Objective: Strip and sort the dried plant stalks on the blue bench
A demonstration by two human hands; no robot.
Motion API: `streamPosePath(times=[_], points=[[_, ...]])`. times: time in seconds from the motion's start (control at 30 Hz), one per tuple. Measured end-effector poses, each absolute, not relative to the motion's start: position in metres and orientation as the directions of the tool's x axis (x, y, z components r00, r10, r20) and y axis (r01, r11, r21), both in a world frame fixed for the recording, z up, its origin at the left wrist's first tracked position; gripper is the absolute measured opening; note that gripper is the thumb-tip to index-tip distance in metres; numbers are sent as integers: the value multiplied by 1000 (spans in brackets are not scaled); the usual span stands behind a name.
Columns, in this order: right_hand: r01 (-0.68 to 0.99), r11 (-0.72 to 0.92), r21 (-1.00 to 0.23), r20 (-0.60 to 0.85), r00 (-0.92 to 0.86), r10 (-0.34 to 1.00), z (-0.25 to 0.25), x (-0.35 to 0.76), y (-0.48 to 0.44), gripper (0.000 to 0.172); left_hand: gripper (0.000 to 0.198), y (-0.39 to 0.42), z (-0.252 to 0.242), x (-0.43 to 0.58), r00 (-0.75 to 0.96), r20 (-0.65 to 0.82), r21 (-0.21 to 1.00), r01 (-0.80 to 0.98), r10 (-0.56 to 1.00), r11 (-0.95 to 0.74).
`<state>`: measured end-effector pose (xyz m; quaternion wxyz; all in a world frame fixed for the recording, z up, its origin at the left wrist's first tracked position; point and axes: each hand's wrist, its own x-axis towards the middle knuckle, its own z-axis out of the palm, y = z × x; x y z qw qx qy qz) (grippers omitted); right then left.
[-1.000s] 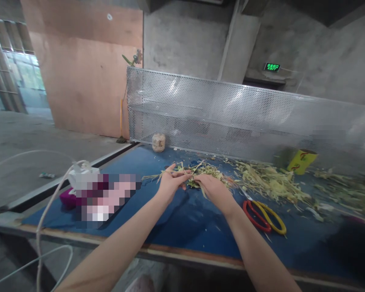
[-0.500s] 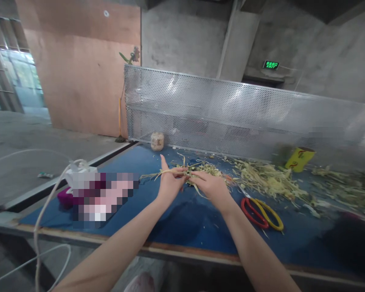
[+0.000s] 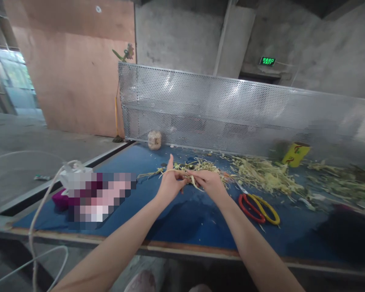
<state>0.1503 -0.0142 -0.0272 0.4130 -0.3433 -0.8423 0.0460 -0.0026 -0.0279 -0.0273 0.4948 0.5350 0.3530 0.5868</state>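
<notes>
Over the middle of the blue table, my left hand (image 3: 169,184) has its fingers curled on a pale, straw-like plant strip (image 3: 196,184), one finger sticking up. Close beside it, my right hand (image 3: 211,181) pinches the same strip, whose end loops down between the hands. My palms partly hide the fingertips. Behind the hands lies a heap of greenish-yellow plant shreds (image 3: 208,165), and thin stalks (image 3: 149,175) stick out to the left. Scissors with one red and one yellow handle (image 3: 263,209) rest right of my right wrist.
More pale plant strips (image 3: 267,174) cover the right back of the blue table (image 3: 182,227), beside a yellow can (image 3: 296,155). A whitish jar-like object (image 3: 154,140) stands by the perforated metal screen (image 3: 194,105). At left are a blurred-out pink object (image 3: 109,198) and a white cable (image 3: 38,217).
My hands have shifted slightly; the right fingers have closed in to a pinch, and a pale strip now shows looped between the hands. The whole view has moved a little.
</notes>
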Motion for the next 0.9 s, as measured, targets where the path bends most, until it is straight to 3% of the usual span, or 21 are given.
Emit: streamPosePath(times=[0.13, 0.3, 0.47, 0.67, 0.9], points=[[474, 706, -526, 622, -352, 699, -26, 148, -17, 26, 112, -30, -28, 0, 228, 354, 934, -127, 907, -333], [404, 639, -654, 596, -245, 765, -24, 145, -20, 18, 109, -31, -29, 2, 282, 381, 924, -158, 881, -349], [409, 605, -683, 593, -173, 786, -23, 142, -21, 15, 110, -31, -29, 3, 244, 398, 917, -143, 884, -373], [320, 512, -797, 527, -46, 849, -23, 137, -23, 26, 105, -31, -28, 8, 108, 437, 894, -157, 893, -419], [326, 544, -773, 573, -9, 820, -26, 131, -24, 28, 101, -28, -30, 9, 51, 421, 891, -209, 906, -402]])
